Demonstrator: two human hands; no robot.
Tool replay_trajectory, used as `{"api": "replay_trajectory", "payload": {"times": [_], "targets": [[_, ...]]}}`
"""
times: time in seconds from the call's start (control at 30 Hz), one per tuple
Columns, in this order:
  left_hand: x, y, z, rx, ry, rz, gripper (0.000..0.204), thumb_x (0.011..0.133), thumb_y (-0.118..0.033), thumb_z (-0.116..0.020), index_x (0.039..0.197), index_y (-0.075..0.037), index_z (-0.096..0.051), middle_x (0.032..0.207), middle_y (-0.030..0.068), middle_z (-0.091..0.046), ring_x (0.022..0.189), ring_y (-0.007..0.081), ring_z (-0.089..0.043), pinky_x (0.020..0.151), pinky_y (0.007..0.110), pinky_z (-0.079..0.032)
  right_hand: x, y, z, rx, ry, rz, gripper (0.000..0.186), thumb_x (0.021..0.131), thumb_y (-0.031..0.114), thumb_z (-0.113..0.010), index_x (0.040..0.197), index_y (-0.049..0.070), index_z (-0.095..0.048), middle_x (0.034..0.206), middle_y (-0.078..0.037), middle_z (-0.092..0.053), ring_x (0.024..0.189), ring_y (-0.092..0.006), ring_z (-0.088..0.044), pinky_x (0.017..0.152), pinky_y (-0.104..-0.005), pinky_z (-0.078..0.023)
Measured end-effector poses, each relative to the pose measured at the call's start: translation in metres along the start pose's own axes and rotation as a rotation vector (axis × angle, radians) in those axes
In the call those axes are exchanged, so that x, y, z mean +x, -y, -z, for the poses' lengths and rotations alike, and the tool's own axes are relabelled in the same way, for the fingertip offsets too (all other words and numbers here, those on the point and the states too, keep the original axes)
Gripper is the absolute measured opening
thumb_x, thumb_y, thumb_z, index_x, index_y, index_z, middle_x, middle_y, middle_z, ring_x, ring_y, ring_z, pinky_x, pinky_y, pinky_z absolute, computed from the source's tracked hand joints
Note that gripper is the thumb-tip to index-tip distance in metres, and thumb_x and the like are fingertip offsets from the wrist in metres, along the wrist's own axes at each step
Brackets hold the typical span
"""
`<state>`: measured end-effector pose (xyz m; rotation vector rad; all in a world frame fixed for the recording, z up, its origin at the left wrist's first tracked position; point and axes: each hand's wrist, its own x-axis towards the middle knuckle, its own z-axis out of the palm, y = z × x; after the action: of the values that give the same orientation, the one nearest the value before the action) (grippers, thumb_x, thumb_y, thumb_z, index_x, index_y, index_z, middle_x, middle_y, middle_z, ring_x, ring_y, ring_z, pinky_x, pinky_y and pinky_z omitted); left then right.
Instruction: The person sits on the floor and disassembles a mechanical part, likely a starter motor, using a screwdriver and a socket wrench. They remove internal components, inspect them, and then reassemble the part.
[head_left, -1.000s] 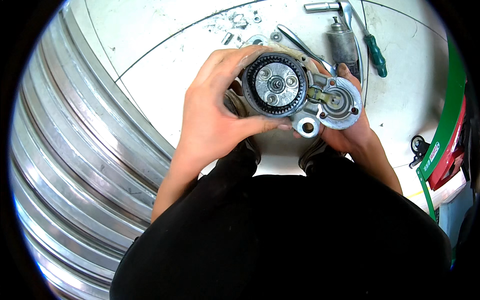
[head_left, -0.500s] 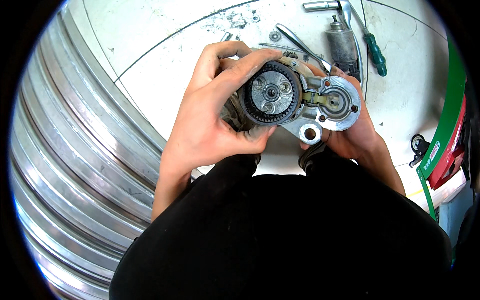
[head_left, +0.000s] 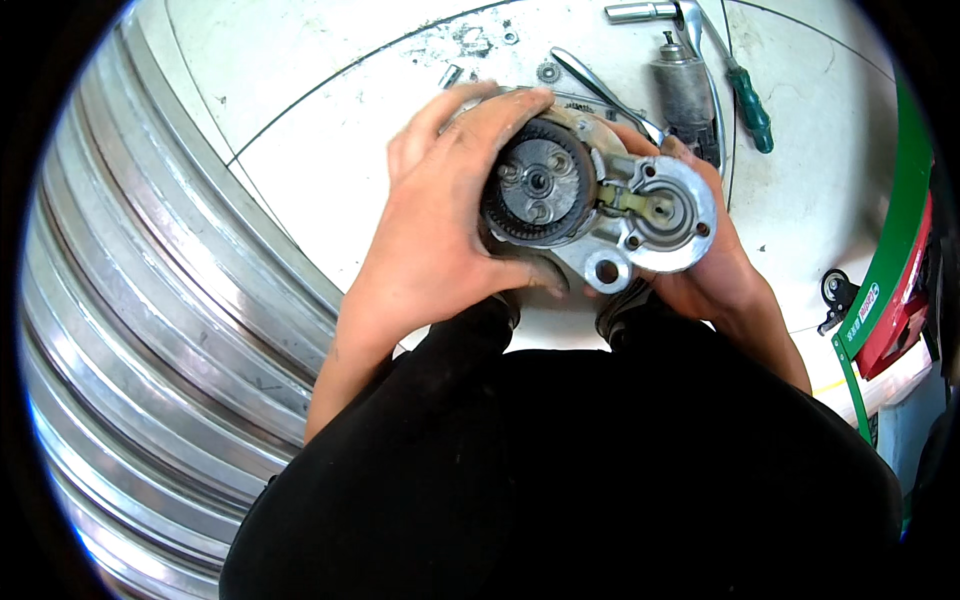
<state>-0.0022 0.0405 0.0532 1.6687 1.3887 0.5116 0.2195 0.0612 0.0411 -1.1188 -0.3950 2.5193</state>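
Note:
Both my hands hold up a grey metal starter motor housing above the floor. Its round left opening shows a dark toothed ring gear around a metal disc with a centre hole. A yellowish lever runs to the smaller round opening on the right, whose flange has several bolt holes. My left hand is closed around the ring gear side, fingers over the top and thumb below. My right hand grips the right side from behind; its fingers are mostly hidden under the housing.
On the white tiled floor ahead lie a metal cylinder, a ratchet wrench, a green-handled screwdriver, a long silver tool, a small gear and a socket. Ribbed metal fills the left; a green frame stands right.
The housing has tilted and shifted slightly left, its right end a little lower. My left thumb has slid from the ring's lower rim to beneath the housing.

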Motion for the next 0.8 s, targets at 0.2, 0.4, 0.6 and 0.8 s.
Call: {"api": "replay_trajectory", "payload": {"times": [0.2,0.4,0.6,0.8], "targets": [[0.001,0.01,-0.003,-0.345,0.025,-0.129,0.087,0.048,-0.03,-0.092,0.122,-0.007,-0.054,0.129,0.0085,-0.059,0.126,0.0335,-0.049,0.106,0.043,-0.038,0.001,0.004,-0.012,-0.222,-0.068,-0.018,0.058,0.105,0.043,-0.023,0.139,0.0,-0.041,0.129,-0.021,-0.052,0.116,-0.0276,-0.057,0.093,-0.0373,-0.052],[-0.006,0.014,-0.017,-0.697,-0.163,-0.22,0.094,0.045,-0.023,-0.097,0.124,-0.002,-0.05,0.125,0.0181,-0.059,0.123,0.0309,-0.053,0.102,0.041,-0.043,0.021,-0.025,0.013,-0.412,-0.101,0.019,0.053,0.105,0.042,-0.03,0.12,-0.001,-0.057,0.1,-0.013,-0.062,0.09,-0.0159,-0.06,0.083,-0.0274,-0.047],[-0.007,0.007,-0.006,-0.538,-0.139,-0.227,0.091,0.045,-0.024,-0.097,0.121,-0.002,-0.053,0.123,0.0181,-0.061,0.122,0.0318,-0.052,0.101,0.041,-0.043,0.027,-0.04,0.016,-0.217,-0.098,-0.055,0.056,0.104,0.047,-0.032,0.105,0.0,-0.062,0.088,-0.007,-0.061,0.081,-0.0123,-0.055,0.077,-0.026,-0.045],[-0.013,0.004,-0.006,-0.579,-0.159,-0.125,0.091,0.045,-0.022,-0.097,0.122,-0.002,-0.053,0.123,0.0185,-0.062,0.124,0.0297,-0.05,0.101,0.041,-0.043,0.033,-0.049,0.021,-0.149,-0.046,-0.071,0.062,0.104,0.049,-0.022,0.118,-0.002,-0.056,0.108,-0.013,-0.059,0.1,-0.0175,-0.055,0.095,-0.0301,-0.042]]}}
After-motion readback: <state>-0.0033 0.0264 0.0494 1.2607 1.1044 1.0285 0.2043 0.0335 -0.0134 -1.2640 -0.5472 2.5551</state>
